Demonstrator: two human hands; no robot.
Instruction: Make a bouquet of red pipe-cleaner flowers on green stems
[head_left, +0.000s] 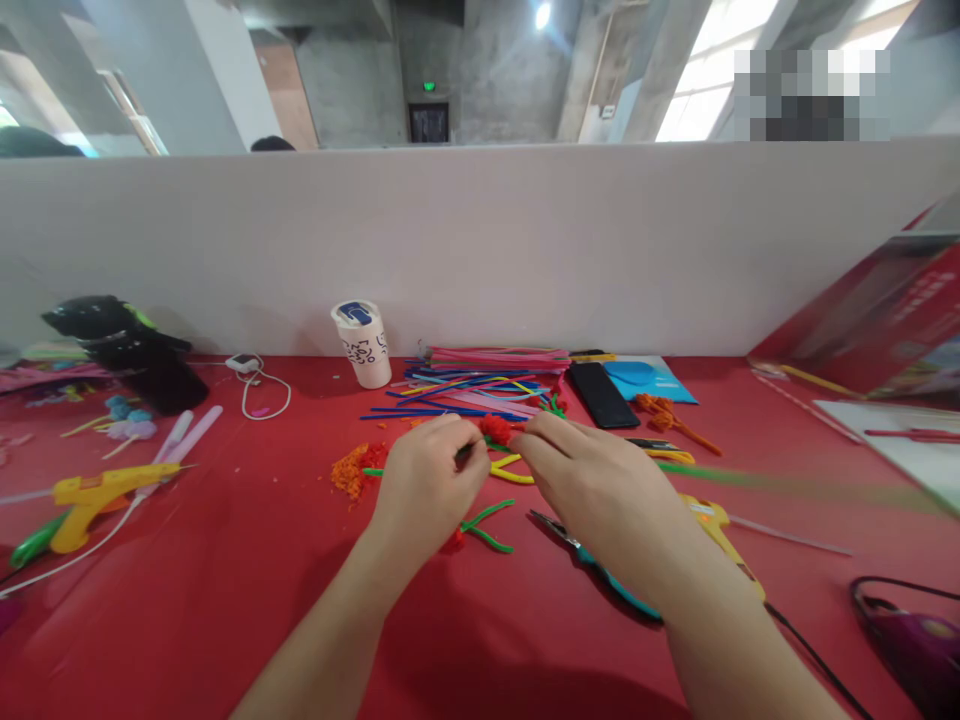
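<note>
- Lying under the right hand [592, 460], teal-handled pliers [616, 591], grips toward the near edge, presumably for quick reach; to their right, a yellow hot-glue gun [709, 517], probably set aside from the work.
- Flat on the red counter [247, 540], beside the left hand [431, 475]: forked green chenille stem [489, 542].
- Pinched between both hands, over the counter: red chenille bundle [495, 430]; left fingers curled, right fingertips pressed together, likely steadying from two sides; exact contact partly hidden.
- Trailing rightward from the right hand, blurred green strand [720, 475].
- Left of the left hand, orange fluff [347, 474], perhaps heaped to contain scraps.
- Farther, stacked chenille stems [499, 360], mostly lengthwise, apparently for easy choosing; black phone [604, 397] alongside.
- Near the partition [480, 250], lidded white cup [367, 362], seemingly out of the way.
</note>
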